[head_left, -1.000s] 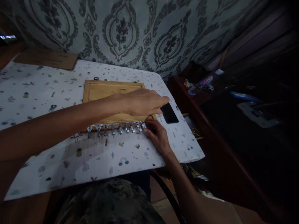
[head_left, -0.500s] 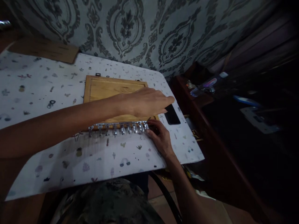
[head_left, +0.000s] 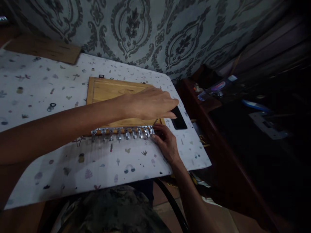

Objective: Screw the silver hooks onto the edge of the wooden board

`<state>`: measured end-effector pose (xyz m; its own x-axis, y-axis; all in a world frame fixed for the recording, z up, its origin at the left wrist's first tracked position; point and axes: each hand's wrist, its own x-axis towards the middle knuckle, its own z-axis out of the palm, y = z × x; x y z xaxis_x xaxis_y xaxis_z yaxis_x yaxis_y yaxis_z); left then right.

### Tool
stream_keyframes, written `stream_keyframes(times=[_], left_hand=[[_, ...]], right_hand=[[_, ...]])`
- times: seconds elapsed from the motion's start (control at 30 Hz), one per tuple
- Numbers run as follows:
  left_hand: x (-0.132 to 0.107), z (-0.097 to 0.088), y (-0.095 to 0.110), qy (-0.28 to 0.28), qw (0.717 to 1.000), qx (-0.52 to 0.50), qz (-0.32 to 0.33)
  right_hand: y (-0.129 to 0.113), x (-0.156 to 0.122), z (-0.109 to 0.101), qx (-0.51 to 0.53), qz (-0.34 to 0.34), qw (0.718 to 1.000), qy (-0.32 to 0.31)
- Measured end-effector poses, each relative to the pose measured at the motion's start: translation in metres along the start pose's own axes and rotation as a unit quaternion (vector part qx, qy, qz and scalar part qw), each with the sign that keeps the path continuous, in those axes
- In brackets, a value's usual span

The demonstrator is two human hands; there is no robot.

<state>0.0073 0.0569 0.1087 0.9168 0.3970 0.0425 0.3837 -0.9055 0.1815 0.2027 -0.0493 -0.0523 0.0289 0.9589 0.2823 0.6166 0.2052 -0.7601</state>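
Lying flat on the cloth-covered worktop [head_left: 36, 94], a wooden board [head_left: 109, 92] carries a row of metal hooks [head_left: 121, 132] along its near edge. The row's long axis runs left to right across the view, and each hook points toward the person, hanging over the edge onto the cloth.

The left hand [head_left: 152, 103] reaches across over the board to its right end, palm down, fingers curled downward. A thin metal tool [head_left: 155, 122] slants out from under those fingers, its tip aimed down and left at the last hook. Whether the grip is actually clenched on the tool cannot be told, as the fingers hide it.

The right hand [head_left: 166, 142] sits at the right end of the row, fingers bent, fingertips against the last hook. The dim light hides whether its grip is pinching the hook or only touching.

A dark phone [head_left: 178, 118] lies just beside the board's right edge, and a brown cardboard sheet [head_left: 46, 51] lies at the far-left corner by the patterned wall [head_left: 136, 29].
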Motion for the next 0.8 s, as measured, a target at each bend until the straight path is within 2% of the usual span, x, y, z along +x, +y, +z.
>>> stream_keyframes(times=[0.27, 0.4, 0.53, 0.63, 0.8], left_hand=[[0.0014, 0.0, -0.004, -0.014, 0.999, 0.006, 0.045], [0.0009, -0.0007, -0.0023, -0.025, 0.999, 0.007, 0.03], [0.0033, 0.0014, 0.0013, 0.0, 1.0, 0.029, 0.007], [0.0038, 0.0012, 0.0034, -0.012, 0.999, 0.049, -0.008], [0.0011, 0.0034, 0.0011, -0.02, 0.999, 0.039, 0.03]], right_hand=[[-0.001, -0.0009, -0.0003, 0.008, 0.016, 1.0, -0.003], [-0.0027, -0.0003, -0.0004, 0.007, 0.012, 1.0, -0.007], [-0.0015, -0.0003, -0.0008, 0.004, 0.007, 1.0, -0.005], [0.0, -0.0009, -0.0007, 0.005, 0.011, 1.0, -0.001], [0.0002, -0.0012, -0.0002, 0.01, 0.025, 1.0, -0.004]])
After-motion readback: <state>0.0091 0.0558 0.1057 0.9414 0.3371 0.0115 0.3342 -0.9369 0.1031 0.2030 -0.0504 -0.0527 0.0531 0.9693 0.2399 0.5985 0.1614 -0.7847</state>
